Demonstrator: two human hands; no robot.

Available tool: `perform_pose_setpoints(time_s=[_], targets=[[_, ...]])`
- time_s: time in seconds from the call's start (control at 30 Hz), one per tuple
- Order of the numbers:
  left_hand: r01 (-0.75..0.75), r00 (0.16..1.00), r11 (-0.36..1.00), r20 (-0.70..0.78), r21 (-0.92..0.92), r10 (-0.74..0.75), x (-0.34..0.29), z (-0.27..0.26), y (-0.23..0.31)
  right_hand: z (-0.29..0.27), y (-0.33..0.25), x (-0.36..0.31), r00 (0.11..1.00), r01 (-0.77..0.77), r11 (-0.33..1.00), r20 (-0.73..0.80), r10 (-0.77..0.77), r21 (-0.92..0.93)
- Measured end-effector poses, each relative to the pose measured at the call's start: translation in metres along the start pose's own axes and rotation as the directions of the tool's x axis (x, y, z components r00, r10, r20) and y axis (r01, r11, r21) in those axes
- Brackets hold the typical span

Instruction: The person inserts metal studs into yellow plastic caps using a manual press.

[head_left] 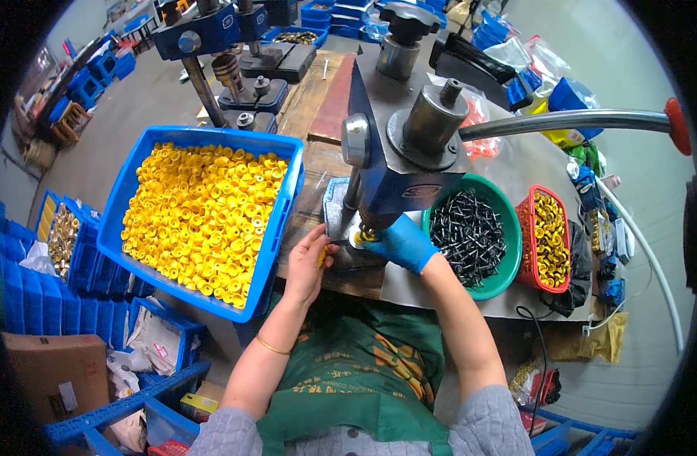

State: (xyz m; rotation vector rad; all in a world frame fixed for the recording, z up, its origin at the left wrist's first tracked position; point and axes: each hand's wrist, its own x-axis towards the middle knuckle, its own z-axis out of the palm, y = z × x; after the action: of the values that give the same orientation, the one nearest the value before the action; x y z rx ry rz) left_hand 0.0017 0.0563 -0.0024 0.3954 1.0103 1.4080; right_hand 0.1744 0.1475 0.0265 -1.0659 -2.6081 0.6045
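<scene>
A hand-lever press point(394, 144) stands before me on the bench. At its base, my right hand point(403, 245), in a blue glove, closes its fingertips on a small yellow cap point(366, 236) under the ram. My bare left hand point(309, 262) is closed in a pinch just left of the base. From its fingertips a slim black pin point(338, 242) points toward the yellow cap, and a bit of yellow shows among the fingers. Left of this hand is a blue crate point(276, 251) full of yellow caps. A green bowl point(508, 220) of black pins sits right of my glove.
A red basket point(527, 258) with yellow parts stands beyond the bowl. The press lever point(576, 121) reaches out to the right, ending in a red knob. More presses point(257, 91) stand at the far left. Stacked blue bins point(59, 304) and a cardboard box point(55, 372) are at lower left.
</scene>
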Motion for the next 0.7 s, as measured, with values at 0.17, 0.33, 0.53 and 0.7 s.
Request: perform_pose_setpoints(time_s=[0.17,0.33,0.53,0.7], targets=[[0.033,0.999,0.998,-0.025,-0.052,-0.034,-0.005,0.0,0.006,0.009,-0.003,0.004,0.997,0.04,0.984,-0.066,-0.029,0.176],[0.016,1.0,0.995,0.008,-0.099,-0.015,-0.003,-0.004,0.003,0.023,0.012,-0.008,0.991,-0.132,0.938,0.022,0.131,0.32],[0.055,0.997,0.998,-0.05,-0.022,-0.056,-0.009,0.0,0.005,-0.152,-0.055,-0.01,0.616,0.081,0.78,-0.646,0.45,0.621],[0.085,0.996,0.995,0.039,-0.057,-0.083,-0.009,0.011,-0.006,-0.31,0.088,-0.177,0.771,-0.077,0.863,-0.519,0.37,0.5]])
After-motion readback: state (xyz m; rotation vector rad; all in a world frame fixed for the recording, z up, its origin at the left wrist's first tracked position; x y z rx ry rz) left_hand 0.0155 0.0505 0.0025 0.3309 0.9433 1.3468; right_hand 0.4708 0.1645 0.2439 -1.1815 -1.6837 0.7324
